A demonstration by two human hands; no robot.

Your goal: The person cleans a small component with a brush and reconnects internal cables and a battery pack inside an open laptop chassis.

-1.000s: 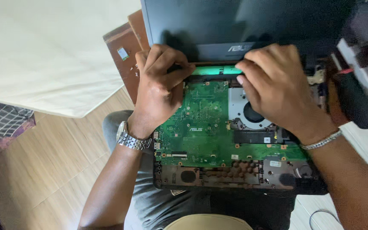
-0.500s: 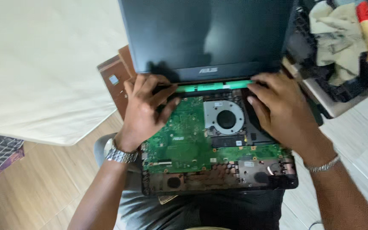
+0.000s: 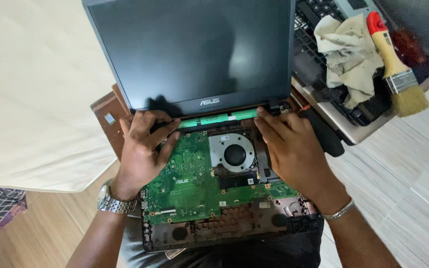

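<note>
Where the view begins, at the person's lap, an opened laptop base rests across the thighs with its bottom cover off, showing a green circuit board and a round cooling fan set in a silver housing. The left hand, with a metal watch on its wrist, lies palm down on the left part of the board, its fingers loosely spread and reaching up to the left end of a thin green strip along the hinge line; it grips nothing. The right hand, a thin bracelet on its wrist, lies flat to the right of the fan, fingers together and fingertips touching the right end of the same strip, also holding nothing. Just beyond the strip the dark laptop screen stands upright. To the left lies a cream-coloured sheet. Farther right, a second laptop carries a crumpled cloth and a paintbrush with a red-tipped wooden handle
</note>
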